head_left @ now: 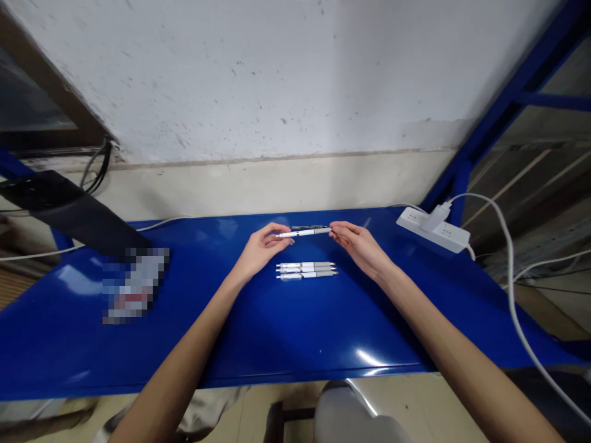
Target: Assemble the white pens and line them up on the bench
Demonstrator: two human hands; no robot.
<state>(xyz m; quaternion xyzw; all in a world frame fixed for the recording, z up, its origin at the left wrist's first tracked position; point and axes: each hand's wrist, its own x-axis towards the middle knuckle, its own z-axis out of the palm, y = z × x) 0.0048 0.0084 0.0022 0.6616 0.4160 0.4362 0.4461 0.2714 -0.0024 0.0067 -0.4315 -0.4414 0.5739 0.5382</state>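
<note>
Pen (303, 232) pinched between left hand (261, 249) and right hand (357, 243), three pens (306, 271) lying just beneath

I am reading the surface (277, 332) as glossy deep blue, carrying pale glare patches. The single pen (302, 232) is showing white with a grey end; the three pens (307, 271) are showing the same white and grey. The power strip (434, 229) and its cable (509, 264) are registering white. The wall (277, 74) is appearing off-white, speckled with dark marks. The frame (508, 95) is matching the surface's blue.

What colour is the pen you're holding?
The pen is white with a grey end, shown in the head view.
</note>
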